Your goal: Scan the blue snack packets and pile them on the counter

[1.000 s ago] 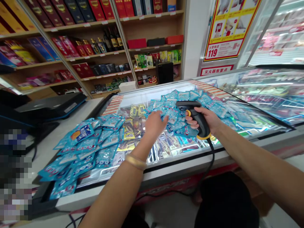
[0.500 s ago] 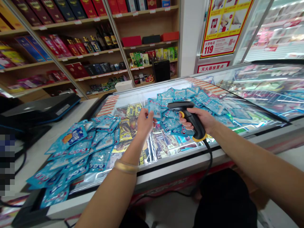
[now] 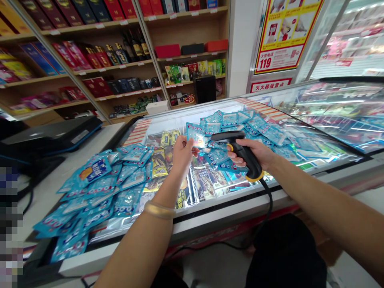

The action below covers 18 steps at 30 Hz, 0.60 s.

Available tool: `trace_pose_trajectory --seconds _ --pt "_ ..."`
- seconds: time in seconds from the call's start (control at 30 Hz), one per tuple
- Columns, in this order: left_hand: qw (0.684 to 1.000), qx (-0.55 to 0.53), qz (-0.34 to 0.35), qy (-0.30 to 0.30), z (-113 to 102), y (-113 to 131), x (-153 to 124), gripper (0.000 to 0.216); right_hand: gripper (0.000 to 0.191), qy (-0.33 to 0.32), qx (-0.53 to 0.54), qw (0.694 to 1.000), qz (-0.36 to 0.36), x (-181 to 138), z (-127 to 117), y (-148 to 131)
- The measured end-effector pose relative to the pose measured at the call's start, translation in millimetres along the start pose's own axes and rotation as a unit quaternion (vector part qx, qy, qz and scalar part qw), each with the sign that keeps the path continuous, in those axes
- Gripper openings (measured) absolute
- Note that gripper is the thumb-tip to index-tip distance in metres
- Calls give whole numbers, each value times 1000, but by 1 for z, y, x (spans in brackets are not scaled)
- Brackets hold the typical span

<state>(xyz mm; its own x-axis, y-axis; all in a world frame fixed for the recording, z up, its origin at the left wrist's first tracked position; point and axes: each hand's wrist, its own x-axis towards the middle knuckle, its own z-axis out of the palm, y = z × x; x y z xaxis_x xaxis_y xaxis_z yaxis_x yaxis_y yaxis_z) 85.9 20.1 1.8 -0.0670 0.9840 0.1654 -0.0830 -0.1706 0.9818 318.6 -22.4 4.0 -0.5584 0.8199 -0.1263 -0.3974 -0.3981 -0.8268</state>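
Pinched in the fingers of my left hand [image 3: 183,154] is a blue snack packet [image 3: 195,135], held up with light glowing on its face. My right hand [image 3: 255,154] is wrapped round the grip of a black and yellow barcode scanner [image 3: 247,158], whose head points left at the packet. The scanner and packet are close, but I cannot tell whether they touch. Beyond the scanner a heap of blue packets [image 3: 267,128] lies on the freezer's glass top. A second pile of blue packets [image 3: 99,184] is spread at the left.
Under the glass of the chest freezer [image 3: 198,216] lie several wrapped ice creams [image 3: 159,162]. A black device [image 3: 51,132] stands on the counter at the left. The scanner's cable [image 3: 268,196] hangs over the front edge. Shelves of boxes and bottles [image 3: 136,48] line the back.
A bright light with a reddish tint now falls on the held packet. The scanner's handle has shifted slightly down and right. Both hands keep their grips.
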Motion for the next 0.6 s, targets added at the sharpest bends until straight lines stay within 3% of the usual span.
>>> trace_pose_trajectory --seconds 0.2,0.37,0.47,0.6 --pt "999 49 19 11 -1 -2 0 26 21 -2 5 1000 -7 0 0 0" --pt "982 140 116 58 -18 8 2 21 20 -6 21 1000 -6 9 10 3" --pt "957 204 187 90 -48 26 0 18 18 -21 32 999 1 26 29 7" --pt "868 388 264 161 -114 56 -13 12 16 -53 47 997 36 58 64 18"
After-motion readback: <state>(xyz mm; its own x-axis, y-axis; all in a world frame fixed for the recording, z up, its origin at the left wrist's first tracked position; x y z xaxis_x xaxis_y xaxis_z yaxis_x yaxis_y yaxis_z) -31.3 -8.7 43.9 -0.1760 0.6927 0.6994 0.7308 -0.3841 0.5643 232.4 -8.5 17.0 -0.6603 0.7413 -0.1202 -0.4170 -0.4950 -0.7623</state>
